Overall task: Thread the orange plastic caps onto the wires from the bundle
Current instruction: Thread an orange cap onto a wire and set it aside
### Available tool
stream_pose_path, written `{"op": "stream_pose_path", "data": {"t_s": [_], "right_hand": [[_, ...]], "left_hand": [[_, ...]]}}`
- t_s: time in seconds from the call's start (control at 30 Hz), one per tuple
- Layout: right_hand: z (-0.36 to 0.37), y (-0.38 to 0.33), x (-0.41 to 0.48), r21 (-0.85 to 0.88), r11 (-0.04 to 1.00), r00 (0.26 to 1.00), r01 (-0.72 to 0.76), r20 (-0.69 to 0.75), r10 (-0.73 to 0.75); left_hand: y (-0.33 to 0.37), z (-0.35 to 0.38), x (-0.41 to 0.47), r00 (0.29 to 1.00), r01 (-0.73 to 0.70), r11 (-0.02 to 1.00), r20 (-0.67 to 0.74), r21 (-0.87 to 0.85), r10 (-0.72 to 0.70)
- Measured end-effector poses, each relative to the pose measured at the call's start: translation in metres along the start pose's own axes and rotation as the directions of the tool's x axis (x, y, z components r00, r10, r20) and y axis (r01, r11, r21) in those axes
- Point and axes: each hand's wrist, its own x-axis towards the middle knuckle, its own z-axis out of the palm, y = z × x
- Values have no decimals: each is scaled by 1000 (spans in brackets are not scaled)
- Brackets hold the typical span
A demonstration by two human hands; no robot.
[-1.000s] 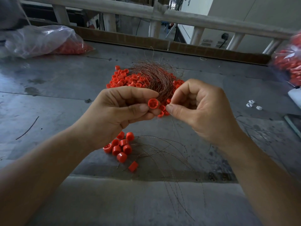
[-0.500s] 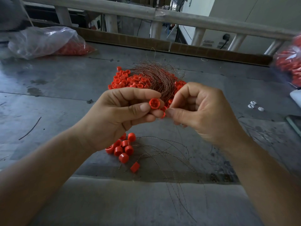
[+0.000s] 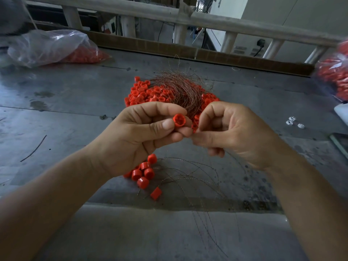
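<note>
A bright orange is shown by the held cap [image 3: 179, 120], with a cross pattern seen inside it, and the same orange by the heap of caps [image 3: 143, 94] and the near cluster of caps [image 3: 144, 174]. The wire bundle [image 3: 180, 89] is coloured coppery brown; the loose wires [image 3: 188, 172] are seen as thin dark lines. The table [image 3: 75, 95] is grey, mottled with dark stains. Orange is seen through the clear plastic bag [image 3: 50, 47]. The small pieces [image 3: 292, 122] are white, the rail [image 3: 207, 20] pale, the edge board [image 3: 150, 47] brown.

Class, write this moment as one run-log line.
left hand: pinches orange cap | right hand: pinched beside cap, contents unclear | cap pile: behind hands
</note>
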Motion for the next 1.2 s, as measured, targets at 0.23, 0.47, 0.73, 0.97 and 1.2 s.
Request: {"op": "stream_pose_path", "data": {"t_s": [0.23,0.47,0.73,0.97,1.2], "right_hand": [[-35,13,8,-193,979,943,-70,-333,2],[-32,46,23,-658,733,921,-173,-371,-117],[-25,72,41,-746,646,911,-164,-366,-191],[-27,62,38,-539,826,914,-165,-398,-77],[-14,21,17,424,904,981,-59,-145,132]], "left_hand": [[-1,-4,2,997,48,998,-59,30,-46],[-6,-3,3,994,97,992,-54,80,-93],[-5,-3,3,992,107,991,-69,78,-102],[-5,-2,4,993,102,991,-71,87,-96],[-6,-1,4,991,107,988,-91,111,-97]]}}
